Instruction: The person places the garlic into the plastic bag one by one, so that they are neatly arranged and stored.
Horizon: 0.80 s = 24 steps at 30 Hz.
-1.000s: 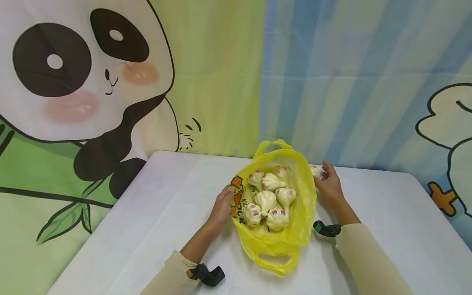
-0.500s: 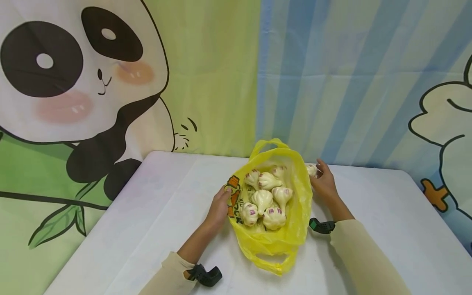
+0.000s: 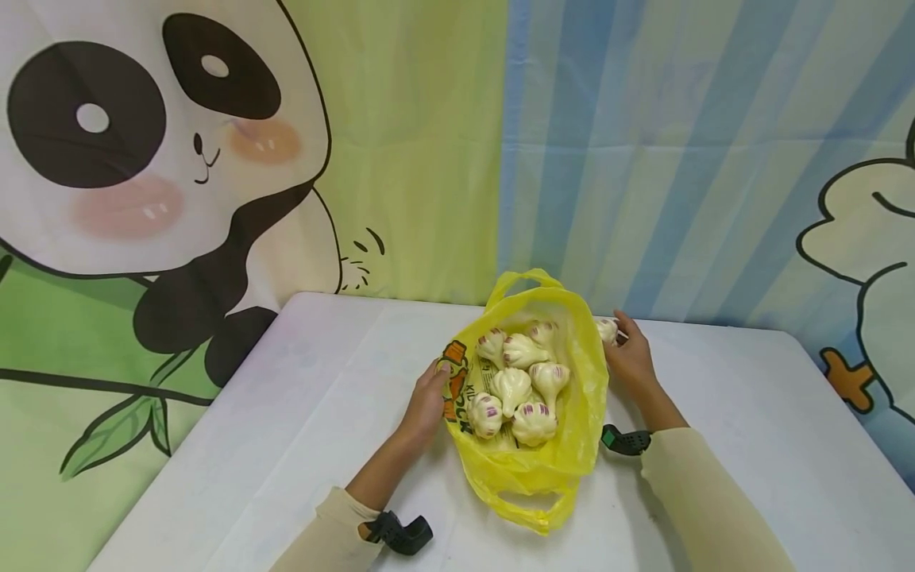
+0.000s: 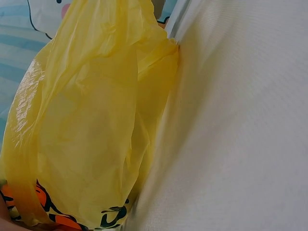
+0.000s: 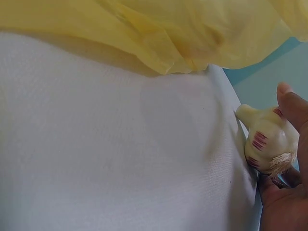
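Note:
A yellow plastic bag lies on the white table with its mouth facing up, handles at its far and near ends. Several white garlic bulbs with purple streaks sit inside it. My left hand grips the bag's left rim, thumb over the printed edge; the left wrist view mostly shows the bag's outer side. Just beyond the bag's right side, my right hand holds another garlic bulb between thumb and fingers. That bulb is partly hidden by the hand; its root tuft points toward the palm.
The white table extends to both sides of the bag. Behind its far edge hangs a printed curtain with a panda. Each wrist wears a black camera mount.
The head view has shifted a little. My right fingers sit slightly closer around the garlic bulb beside the bag. The left hand and the bag stay about as they were.

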{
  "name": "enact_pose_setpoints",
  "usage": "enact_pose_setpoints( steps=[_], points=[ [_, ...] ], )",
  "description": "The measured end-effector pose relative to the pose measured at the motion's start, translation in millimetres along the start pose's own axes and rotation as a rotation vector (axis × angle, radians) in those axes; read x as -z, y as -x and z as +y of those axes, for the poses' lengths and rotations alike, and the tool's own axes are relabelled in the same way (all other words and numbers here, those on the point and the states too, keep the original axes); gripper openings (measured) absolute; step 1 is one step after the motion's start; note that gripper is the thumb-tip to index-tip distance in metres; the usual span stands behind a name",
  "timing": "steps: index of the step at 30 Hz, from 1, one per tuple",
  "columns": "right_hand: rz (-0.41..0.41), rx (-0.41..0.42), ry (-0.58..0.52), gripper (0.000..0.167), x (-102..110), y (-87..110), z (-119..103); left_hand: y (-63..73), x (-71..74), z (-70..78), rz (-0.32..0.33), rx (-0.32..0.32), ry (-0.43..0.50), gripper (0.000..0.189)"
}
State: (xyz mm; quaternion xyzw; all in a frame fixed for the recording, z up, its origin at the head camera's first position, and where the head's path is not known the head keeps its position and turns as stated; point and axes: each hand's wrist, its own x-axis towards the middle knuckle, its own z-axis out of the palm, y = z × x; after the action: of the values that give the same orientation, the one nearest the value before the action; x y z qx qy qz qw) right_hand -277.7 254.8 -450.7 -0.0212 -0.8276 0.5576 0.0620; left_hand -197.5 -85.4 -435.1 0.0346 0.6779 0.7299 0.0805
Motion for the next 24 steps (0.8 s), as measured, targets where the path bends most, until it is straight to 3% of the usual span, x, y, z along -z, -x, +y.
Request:
enact_pose_setpoints(
  steps=[10, 24],
  points=[
    [0.033, -0.022, 0.044, 0.064, -2.4, -2.2, 0.9, 0.8, -0.1, 0.5, -0.004, 0.003, -0.001, 0.055],
    [0.103, -0.041, 0.064, 0.064, 4.8, 2.6, -3.7, -1.2, 1.3, 4.8, -0.018, 0.032, -0.01, 0.049]
  ],
)
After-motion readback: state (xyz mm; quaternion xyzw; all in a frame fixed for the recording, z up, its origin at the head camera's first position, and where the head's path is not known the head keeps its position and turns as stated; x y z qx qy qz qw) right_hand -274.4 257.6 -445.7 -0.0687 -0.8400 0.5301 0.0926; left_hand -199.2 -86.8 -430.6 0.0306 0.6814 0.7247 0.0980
